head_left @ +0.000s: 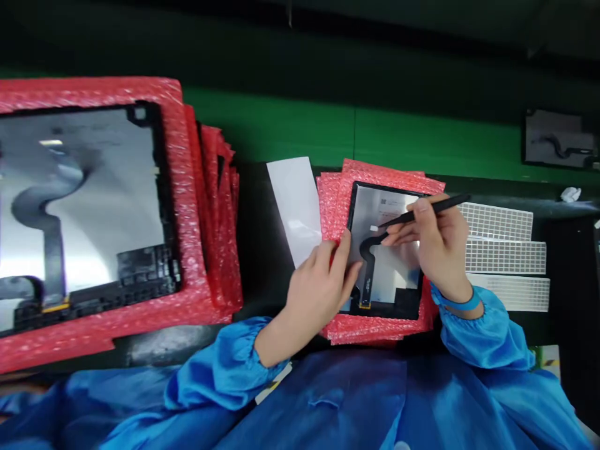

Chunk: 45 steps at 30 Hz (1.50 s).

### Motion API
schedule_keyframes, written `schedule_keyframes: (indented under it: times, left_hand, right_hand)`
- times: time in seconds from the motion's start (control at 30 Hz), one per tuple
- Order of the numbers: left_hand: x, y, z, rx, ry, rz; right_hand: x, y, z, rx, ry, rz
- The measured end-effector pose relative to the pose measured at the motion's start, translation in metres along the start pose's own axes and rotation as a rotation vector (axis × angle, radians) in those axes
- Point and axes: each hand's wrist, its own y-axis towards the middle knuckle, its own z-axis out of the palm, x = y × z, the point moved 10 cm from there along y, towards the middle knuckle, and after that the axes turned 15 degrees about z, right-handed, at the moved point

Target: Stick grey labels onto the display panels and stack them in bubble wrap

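A display panel with a silvery back and black border lies face down on a stack of red bubble-wrap bags. Its black ribbon cable curves up from the lower edge. My right hand is closed around black tweezers, which slant down to the left. Their tips are beside a small white sticker near the cable's upper end; whether they touch it I cannot tell. My left hand rests at the panel's left edge, thumb and forefinger apart, holding nothing visible.
More panels lie on a tall red bubble-wrap stack at left. A white sheet sits beside my left hand. Several sticker sheets are at right. Behind are another panel and crumpled white paper.
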Motion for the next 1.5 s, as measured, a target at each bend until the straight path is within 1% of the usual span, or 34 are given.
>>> schedule_keyframes:
  times: [0.07, 0.17, 0.27, 0.37, 0.6, 0.77, 0.93, 1.13, 1.23, 1.3, 1.37, 1.43, 1.5]
  left_hand:
    - [-0.004, -0.007, 0.005, -0.019, -0.035, 0.01]
    - [-0.008, -0.01, 0.005, -0.035, -0.094, 0.008]
    - [-0.005, -0.01, 0.006, -0.023, -0.156, 0.0]
    - [-0.001, -0.008, 0.007, -0.023, -0.184, 0.02]
    - [0.0, -0.005, 0.006, -0.04, -0.195, 0.076]
    - [0.004, -0.001, 0.003, -0.038, -0.186, 0.092]
    - [0.011, 0.001, 0.004, 0.014, -0.177, 0.087]
    - [0.018, 0.003, 0.014, 0.15, -0.154, 0.049]
    - [0.02, 0.004, 0.018, 0.217, -0.154, 0.042]
    - [0.025, 0.003, 0.017, 0.208, -0.22, -0.009]
    - [0.038, -0.002, 0.017, 0.163, -0.325, -0.145]
    - [0.048, -0.01, 0.022, 0.164, -0.419, -0.277]
    - [0.048, -0.014, 0.027, 0.209, -0.464, -0.325]
  right_hand:
    - [-0.012, 0.007, 0.02, 0.04, -0.007, 0.026]
    - [-0.028, 0.011, 0.03, 0.056, -0.04, 0.066]
    - [-0.036, 0.013, 0.029, 0.052, -0.068, 0.091]
    - [-0.037, 0.012, 0.027, 0.029, -0.089, 0.1]
    - [-0.04, 0.012, 0.027, 0.0, -0.137, 0.129]
    - [-0.042, 0.013, 0.027, 0.002, -0.16, 0.146]
    - [-0.042, 0.013, 0.027, 0.014, -0.171, 0.148]
    - [-0.046, 0.016, 0.031, 0.038, -0.207, 0.163]
    - [-0.048, 0.018, 0.031, 0.05, -0.182, 0.176]
    - [-0.044, 0.016, 0.028, 0.051, -0.136, 0.174]
    - [-0.036, 0.009, 0.02, 0.046, -0.082, 0.152]
    - [-0.026, -0.002, 0.005, 0.013, -0.044, 0.102]
    - [-0.019, -0.014, -0.015, -0.047, -0.028, 0.032]
